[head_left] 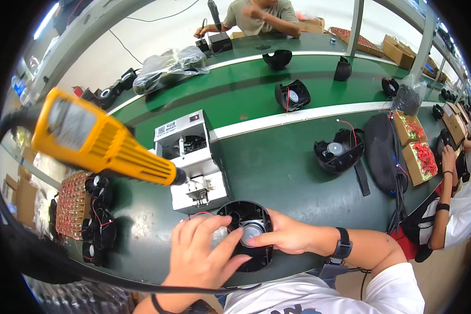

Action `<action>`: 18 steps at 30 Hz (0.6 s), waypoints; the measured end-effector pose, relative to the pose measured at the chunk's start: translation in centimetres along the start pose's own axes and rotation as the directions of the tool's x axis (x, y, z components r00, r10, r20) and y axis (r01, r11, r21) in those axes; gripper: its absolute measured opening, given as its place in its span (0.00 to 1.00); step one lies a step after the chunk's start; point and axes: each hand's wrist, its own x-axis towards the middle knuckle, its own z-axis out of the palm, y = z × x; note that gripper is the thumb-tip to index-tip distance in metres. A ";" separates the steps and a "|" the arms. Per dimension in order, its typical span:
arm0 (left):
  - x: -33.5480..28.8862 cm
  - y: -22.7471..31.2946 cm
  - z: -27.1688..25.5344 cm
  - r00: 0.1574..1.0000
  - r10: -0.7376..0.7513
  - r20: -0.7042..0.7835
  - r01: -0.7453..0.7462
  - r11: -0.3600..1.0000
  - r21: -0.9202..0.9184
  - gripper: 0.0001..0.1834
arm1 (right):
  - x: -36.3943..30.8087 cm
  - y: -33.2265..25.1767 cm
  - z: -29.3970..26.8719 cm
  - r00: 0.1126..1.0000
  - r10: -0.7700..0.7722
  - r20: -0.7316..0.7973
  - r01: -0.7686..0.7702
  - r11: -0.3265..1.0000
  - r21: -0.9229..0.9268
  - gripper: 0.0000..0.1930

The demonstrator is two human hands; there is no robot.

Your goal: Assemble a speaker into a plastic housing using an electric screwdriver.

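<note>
At the front edge of the bench I have a black rounded plastic housing [256,208], its hollow side facing up. A round silver speaker [253,231] lies inside it. My right hand [290,233] grips the housing's right side, with the thumb resting on the speaker. Over the left side of the housing, my left hand [201,254] has its fingers spread, the fingertips near or touching the speaker's edge. A shiny pale piece [220,237] shows between those fingers; its kind is unclear. Beside them a red wire [200,214] sticks out.
A yellow electric screwdriver [107,138] hangs at left, its tip near a white screw-feeder machine [191,157]. Another speaker housing [339,152] sits right, near a black case [381,154] and boxes of red wires [419,161]. Co-workers sit across [261,18] and at right [455,209].
</note>
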 end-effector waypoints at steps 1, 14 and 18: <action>0.5 0.7 0.5 1.000 -0.002 0.010 0.002 1.000 -0.001 0.26 | -0.2 -0.1 0.0 0.999 -0.051 0.017 0.052 0.999 -0.017 0.36; 2.9 2.1 2.4 0.991 -0.122 -0.048 0.123 0.992 0.020 0.23 | -1.3 -1.8 -0.9 0.985 -0.155 0.075 0.162 0.981 -0.105 0.36; 2.7 2.1 2.5 0.990 -0.125 -0.059 0.126 0.992 0.020 0.23 | -1.2 -1.8 -1.0 0.986 -0.144 0.080 0.153 0.981 -0.117 0.36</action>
